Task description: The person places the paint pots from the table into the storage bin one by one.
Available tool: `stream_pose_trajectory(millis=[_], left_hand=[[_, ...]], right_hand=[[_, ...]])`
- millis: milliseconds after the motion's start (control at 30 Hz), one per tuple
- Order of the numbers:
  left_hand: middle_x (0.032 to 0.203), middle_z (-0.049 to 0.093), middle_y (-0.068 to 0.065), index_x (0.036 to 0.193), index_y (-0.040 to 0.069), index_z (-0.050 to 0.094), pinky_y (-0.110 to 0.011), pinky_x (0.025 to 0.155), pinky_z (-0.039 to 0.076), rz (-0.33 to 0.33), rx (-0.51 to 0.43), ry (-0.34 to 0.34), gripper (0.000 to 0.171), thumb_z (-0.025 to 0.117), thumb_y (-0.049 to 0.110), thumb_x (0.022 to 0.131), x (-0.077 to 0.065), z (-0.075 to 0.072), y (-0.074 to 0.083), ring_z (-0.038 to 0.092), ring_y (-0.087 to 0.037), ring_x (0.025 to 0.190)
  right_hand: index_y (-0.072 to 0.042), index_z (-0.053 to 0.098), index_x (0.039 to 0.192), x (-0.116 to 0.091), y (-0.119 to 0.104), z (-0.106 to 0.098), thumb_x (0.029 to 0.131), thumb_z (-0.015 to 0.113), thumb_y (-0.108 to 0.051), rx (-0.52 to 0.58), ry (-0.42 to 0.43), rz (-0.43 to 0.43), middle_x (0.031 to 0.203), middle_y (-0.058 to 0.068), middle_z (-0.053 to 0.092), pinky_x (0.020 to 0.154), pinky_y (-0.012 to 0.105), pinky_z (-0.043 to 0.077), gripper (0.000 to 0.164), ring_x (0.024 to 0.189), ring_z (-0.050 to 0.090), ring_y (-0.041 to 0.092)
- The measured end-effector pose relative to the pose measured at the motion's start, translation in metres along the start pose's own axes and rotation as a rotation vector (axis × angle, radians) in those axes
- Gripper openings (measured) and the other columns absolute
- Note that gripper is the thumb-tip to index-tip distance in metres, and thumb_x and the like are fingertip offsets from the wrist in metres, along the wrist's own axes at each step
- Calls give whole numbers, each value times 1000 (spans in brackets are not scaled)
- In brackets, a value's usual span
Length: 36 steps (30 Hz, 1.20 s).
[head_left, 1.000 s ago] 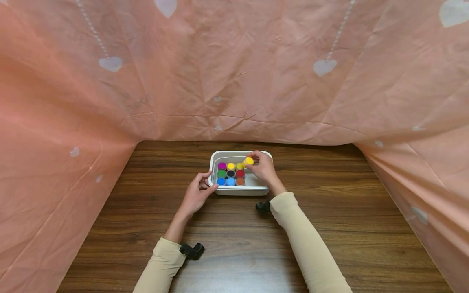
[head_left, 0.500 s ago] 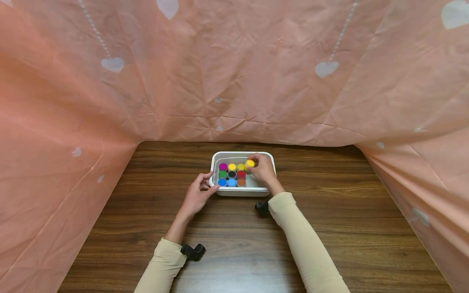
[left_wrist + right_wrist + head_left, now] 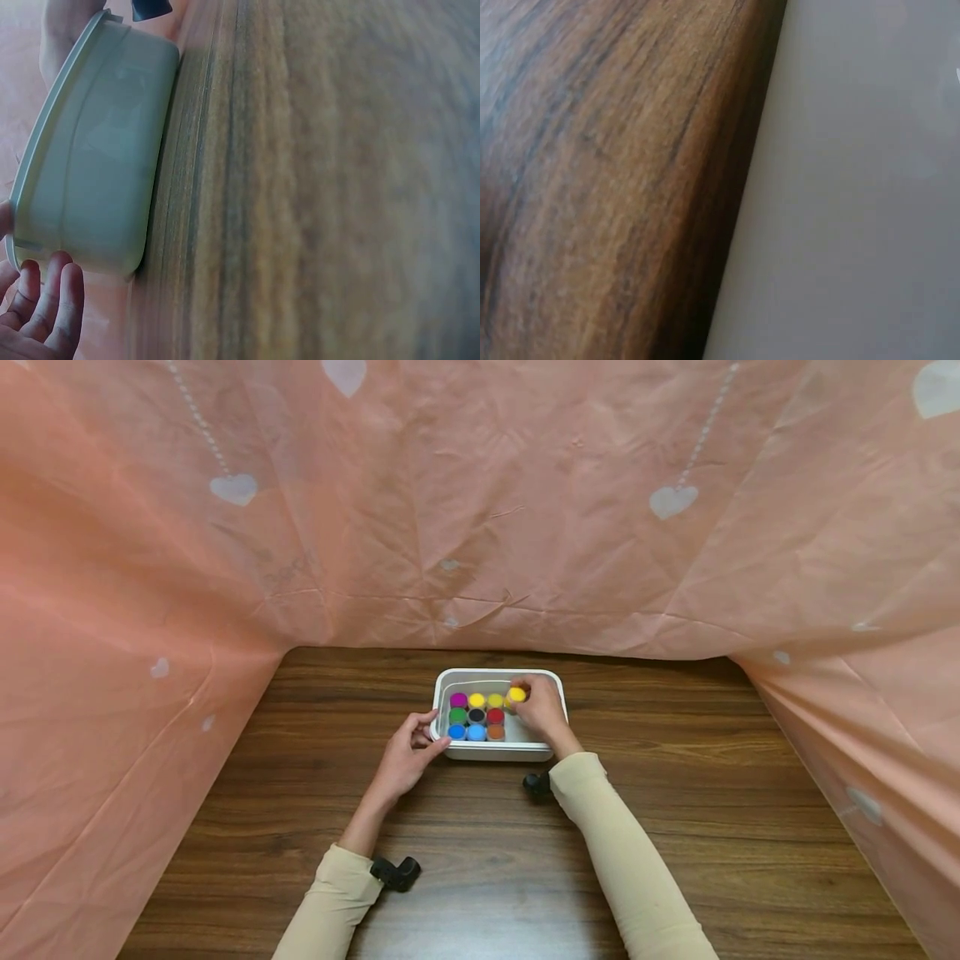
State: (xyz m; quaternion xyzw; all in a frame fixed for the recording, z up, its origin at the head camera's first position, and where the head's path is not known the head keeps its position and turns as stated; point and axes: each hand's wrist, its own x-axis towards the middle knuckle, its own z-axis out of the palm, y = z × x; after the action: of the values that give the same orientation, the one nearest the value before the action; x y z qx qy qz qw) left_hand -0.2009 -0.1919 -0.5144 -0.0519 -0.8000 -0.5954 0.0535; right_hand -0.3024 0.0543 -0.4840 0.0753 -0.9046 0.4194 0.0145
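Observation:
A white plastic tub [image 3: 498,752] stands on the wooden table. My left hand [image 3: 405,756] holds its left front corner, thumb over the front rim and fingers along the outer side; the left wrist view shows those fingers [image 3: 71,300] curled at the tub's end. Inside the tub, my right hand [image 3: 542,706] pinches a small yellow-topped pot [image 3: 517,694] between thumb and fingers. It is just right of a yellow-green pot [image 3: 496,701] in the back row. Only the tub's outer wall [image 3: 855,187] and the table appear in the right wrist view.
Small pots stand in rows in the tub's left part: purple [image 3: 458,700], yellow [image 3: 477,701], green, black [image 3: 476,716], red [image 3: 495,717], two blues and orange-brown [image 3: 496,734]. A pink curtain [image 3: 480,527] with white hearts surrounds the table [image 3: 480,843] at the back and sides.
My right hand has brought the yellow-topped pot slightly right and lower, so the yellow-green pot beside it shows more fully. My left hand keeps its hold on the tub.

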Motion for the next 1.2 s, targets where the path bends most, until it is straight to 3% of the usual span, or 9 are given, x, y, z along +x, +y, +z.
stream_pose_trajectory(millis=[600, 867, 1200], left_hand=[[112, 63, -24, 144, -3, 54, -17, 70, 44, -14, -4, 6, 55, 76, 11, 95, 1, 2, 0, 57, -14, 88], [112, 62, -30, 141, -11, 52, -18, 69, 44, -20, 14, -20, 51, 72, 4, 97, -12, -2, 36, 57, -15, 88], [114, 61, -29, 144, -9, 51, -18, 71, 44, -38, 12, -26, 53, 72, 6, 97, -12, -3, 37, 57, -17, 90]], right_hand=[[-3, 75, 111, 5, 5, 4, 86, 80, -3, -138, -60, -20, 111, 14, 74, 101, 46, 47, 25, 105, 61, 32], [-4, 75, 113, 7, 4, 5, 88, 79, -4, -148, -85, 10, 115, 14, 74, 104, 46, 46, 26, 110, 60, 32], [-4, 75, 117, 9, 9, 6, 89, 77, -3, -143, -99, 19, 120, 14, 73, 107, 47, 45, 28, 115, 60, 33]])
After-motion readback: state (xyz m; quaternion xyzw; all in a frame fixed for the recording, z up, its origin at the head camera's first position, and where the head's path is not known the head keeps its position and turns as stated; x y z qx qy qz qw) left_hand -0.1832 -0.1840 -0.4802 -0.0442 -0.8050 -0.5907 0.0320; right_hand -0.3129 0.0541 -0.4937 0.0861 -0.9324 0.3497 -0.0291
